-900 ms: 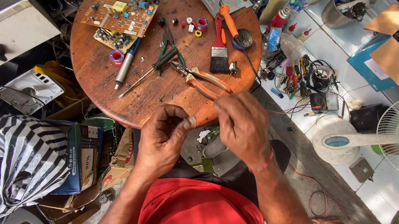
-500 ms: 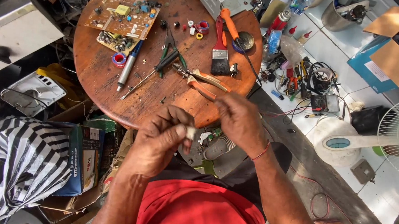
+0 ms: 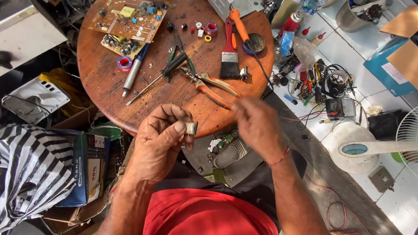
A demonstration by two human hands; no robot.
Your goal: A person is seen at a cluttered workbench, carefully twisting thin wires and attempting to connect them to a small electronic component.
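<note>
At the far left a black-and-white striped bag (image 3: 20,169) slumps on the floor, with a blue printed box (image 3: 89,166) leaning just beside it. Above them stands my round wooden table (image 3: 101,78). On its far side lie two circuit boards (image 3: 128,25), a small roll of tape (image 3: 124,63) near them, and a grey pen-shaped tool (image 3: 134,70) pointing toward me.

My left hand (image 3: 160,141) is curled in front of the table's near edge, thumb and fingers pinching a small silvery metal part (image 3: 191,128) held upright at my fingertips.

Further along the tabletop rest orange-handled pliers (image 3: 210,86), then a paintbrush with a red handle (image 3: 230,52), and an orange-handled screwdriver (image 3: 240,26) beyond it.

My right hand (image 3: 256,124) hovers just beside the part, apart from it, over the table's edge; it is blurred, fingers loosely bent, and I cannot tell whether it grips anything. A red thread circles its wrist.

On the tiled floor to the right lie tangled wires and small tools (image 3: 315,85), and a white fan (image 3: 407,147) stands at the edge.
</note>
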